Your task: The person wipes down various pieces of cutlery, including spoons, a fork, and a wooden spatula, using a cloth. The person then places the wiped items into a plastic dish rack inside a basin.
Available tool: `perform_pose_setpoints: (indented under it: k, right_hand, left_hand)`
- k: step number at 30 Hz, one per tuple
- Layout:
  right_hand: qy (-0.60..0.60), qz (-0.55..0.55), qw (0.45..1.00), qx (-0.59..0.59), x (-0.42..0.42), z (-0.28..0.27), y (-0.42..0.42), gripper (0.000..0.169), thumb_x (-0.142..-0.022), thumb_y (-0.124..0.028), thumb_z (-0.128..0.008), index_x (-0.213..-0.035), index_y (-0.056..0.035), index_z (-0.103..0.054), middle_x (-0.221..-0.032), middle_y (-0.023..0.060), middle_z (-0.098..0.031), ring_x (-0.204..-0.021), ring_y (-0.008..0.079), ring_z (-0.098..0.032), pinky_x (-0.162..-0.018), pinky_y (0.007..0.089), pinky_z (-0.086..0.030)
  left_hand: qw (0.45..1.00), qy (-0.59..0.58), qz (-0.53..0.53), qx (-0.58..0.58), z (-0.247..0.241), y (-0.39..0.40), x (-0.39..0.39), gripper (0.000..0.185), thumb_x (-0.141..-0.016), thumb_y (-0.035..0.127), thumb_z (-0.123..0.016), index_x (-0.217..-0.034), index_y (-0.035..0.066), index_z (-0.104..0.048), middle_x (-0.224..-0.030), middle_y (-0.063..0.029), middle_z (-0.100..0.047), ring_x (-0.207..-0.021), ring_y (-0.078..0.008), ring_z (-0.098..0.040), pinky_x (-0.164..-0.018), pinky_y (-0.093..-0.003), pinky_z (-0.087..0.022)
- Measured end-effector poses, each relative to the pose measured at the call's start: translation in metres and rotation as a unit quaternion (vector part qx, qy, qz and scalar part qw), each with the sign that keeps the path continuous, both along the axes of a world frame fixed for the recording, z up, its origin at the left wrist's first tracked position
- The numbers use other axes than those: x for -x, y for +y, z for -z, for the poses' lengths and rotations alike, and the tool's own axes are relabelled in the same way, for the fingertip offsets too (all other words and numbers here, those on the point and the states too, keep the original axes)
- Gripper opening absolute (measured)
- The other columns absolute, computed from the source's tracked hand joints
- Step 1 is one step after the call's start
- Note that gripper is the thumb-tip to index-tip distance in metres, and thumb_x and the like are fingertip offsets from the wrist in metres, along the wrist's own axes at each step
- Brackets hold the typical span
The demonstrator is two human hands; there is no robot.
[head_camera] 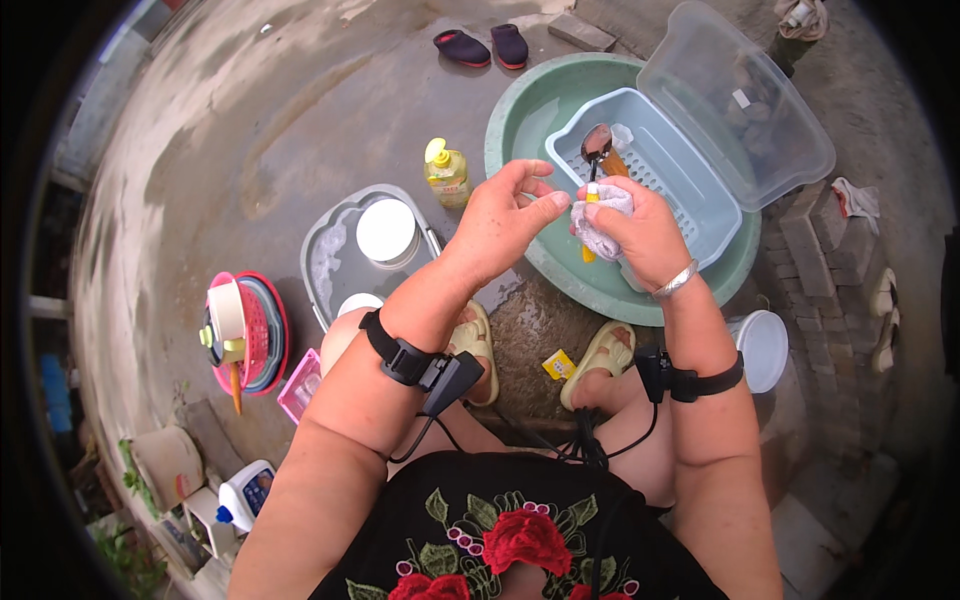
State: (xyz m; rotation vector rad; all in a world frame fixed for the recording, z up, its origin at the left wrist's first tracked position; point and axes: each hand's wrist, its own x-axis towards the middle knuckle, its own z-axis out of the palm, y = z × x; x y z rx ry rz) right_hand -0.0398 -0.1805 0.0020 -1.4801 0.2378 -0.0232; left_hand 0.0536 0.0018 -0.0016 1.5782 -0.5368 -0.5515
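Note:
My right hand (637,225) grips a pale lilac cloth (602,217) wrapped around a yellow handle (589,253). The handle lines up with the black neck of a ladle-like utensil (598,141), whose shiny bowl points away from me; the cloth and fingers hide part of the join. Just left of it, my left hand (514,214) holds nothing, its thumb and fingers apart. Beneath the utensil is a light blue plastic draining basket (690,202) with a small clear cup (621,136) and a brown wooden-looking piece (615,163) in it. The basket sits in a round green basin (517,124) of water.
A clear lid (750,105) leans at the basin's right. Left stand a dish soap pump bottle (448,176) and a grey tub (310,255) with white bowls (388,231). Farther left are stacked colanders (259,330). Bricks (810,240) and a white bucket (761,352) lie right; a yellow packet (559,365) lies between my feet.

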Motion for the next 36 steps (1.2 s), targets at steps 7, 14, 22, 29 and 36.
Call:
perform_pose_setpoints:
  k: [7,14,22,29,36]
  right_hand:
    - [0.041,-0.073,0.987,0.137,0.003,-0.001,0.023,0.019,-0.090,-0.016,-0.070,-0.098,0.0008,-0.068,-0.081,0.0027,-0.067,-0.073,0.0090,-0.062,-0.065,0.0278,-0.051]
    - [0.077,-0.077,0.986,0.129,0.007,-0.005,0.028,0.021,-0.088,-0.017,-0.073,-0.096,0.0027,-0.070,-0.081,0.0041,-0.069,-0.070,0.0083,-0.061,-0.063,0.0259,-0.050]
    - [0.031,-0.003,0.995,0.091,-0.001,0.004,0.030,0.019,-0.087,-0.016,-0.074,-0.094,0.0017,-0.070,-0.080,0.0041,-0.069,-0.070,0.0084,-0.061,-0.064,0.0268,-0.050]
    - [0.085,-0.079,0.980,0.161,0.006,0.000,0.023,0.020,-0.086,-0.016,-0.075,-0.095,0.0018,-0.070,-0.079,0.0042,-0.069,-0.071,0.0086,-0.060,-0.066,0.0273,-0.051]
    - [0.024,-0.031,0.994,0.103,-0.001,-0.004,0.030,0.021,-0.086,-0.015,-0.075,-0.095,0.0033,-0.070,-0.082,0.0032,-0.070,-0.071,0.0092,-0.062,-0.064,0.0269,-0.051]
  left_hand:
    - [0.993,0.043,-0.033,0.109,0.007,-0.011,0.001,0.015,-0.101,0.016,-0.060,-0.103,0.002,-0.065,-0.085,-0.0014,-0.066,-0.062,-0.0046,-0.049,-0.055,-0.0214,-0.041]
    - [0.965,0.132,-0.132,0.183,-0.003,0.000,-0.010,0.015,-0.102,0.011,-0.056,-0.098,-0.001,-0.064,-0.083,-0.0066,-0.066,-0.054,-0.0054,-0.045,-0.048,-0.0225,-0.038]
    - [0.980,0.101,-0.092,0.144,0.008,-0.016,0.015,0.018,-0.101,0.011,-0.057,-0.096,-0.002,-0.068,-0.088,-0.0063,-0.070,-0.056,-0.0044,-0.044,-0.051,-0.0215,-0.038]
    - [0.973,0.098,-0.133,0.158,-0.003,0.000,-0.002,0.021,-0.101,0.015,-0.059,-0.095,-0.002,-0.070,-0.093,-0.0076,-0.072,-0.055,-0.0044,-0.041,-0.051,-0.0214,-0.037]
    - [0.981,0.105,-0.074,0.146,0.013,-0.015,0.017,0.021,-0.101,0.015,-0.061,-0.098,-0.002,-0.072,-0.090,-0.0041,-0.071,-0.058,-0.0028,-0.043,-0.052,-0.0206,-0.038]
